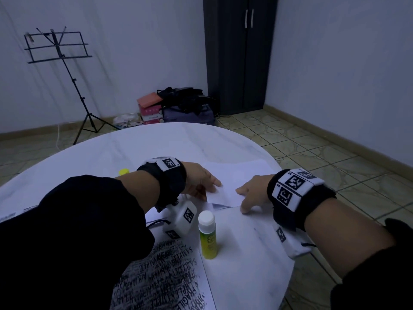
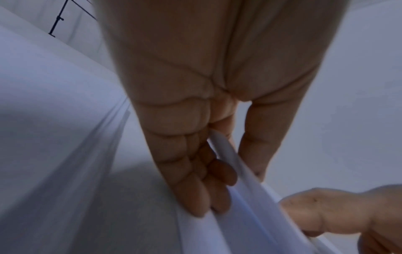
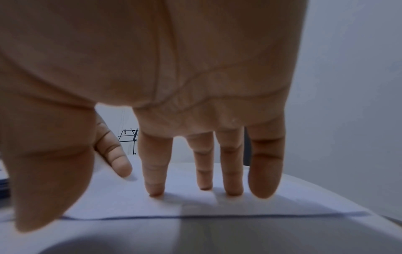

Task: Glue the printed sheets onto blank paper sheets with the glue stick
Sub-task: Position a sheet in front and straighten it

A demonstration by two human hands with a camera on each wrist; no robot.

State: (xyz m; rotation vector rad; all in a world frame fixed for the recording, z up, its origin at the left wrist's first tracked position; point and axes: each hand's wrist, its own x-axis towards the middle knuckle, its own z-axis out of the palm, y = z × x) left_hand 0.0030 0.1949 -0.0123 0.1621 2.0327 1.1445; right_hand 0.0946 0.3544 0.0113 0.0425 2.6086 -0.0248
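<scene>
Nearest, the printed sheet [image 1: 169,274] lies face up beside the upright glue stick [image 1: 207,234]. Beyond, the left hand [image 1: 199,182] pinches a blank paper sheet [image 1: 237,175] corner; the right hand [image 1: 252,193] presses it, fingers straight. Step: positioning. Next, likely flatten it.

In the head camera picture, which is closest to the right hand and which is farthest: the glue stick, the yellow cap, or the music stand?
From the right hand, by the head view:
1. Glue stick: standing upright on the table, just to the hand's left and nearer the person.
2. Yellow cap: on the table's left side, beyond the left forearm.
3. Music stand: on the floor by the far left wall.
</scene>
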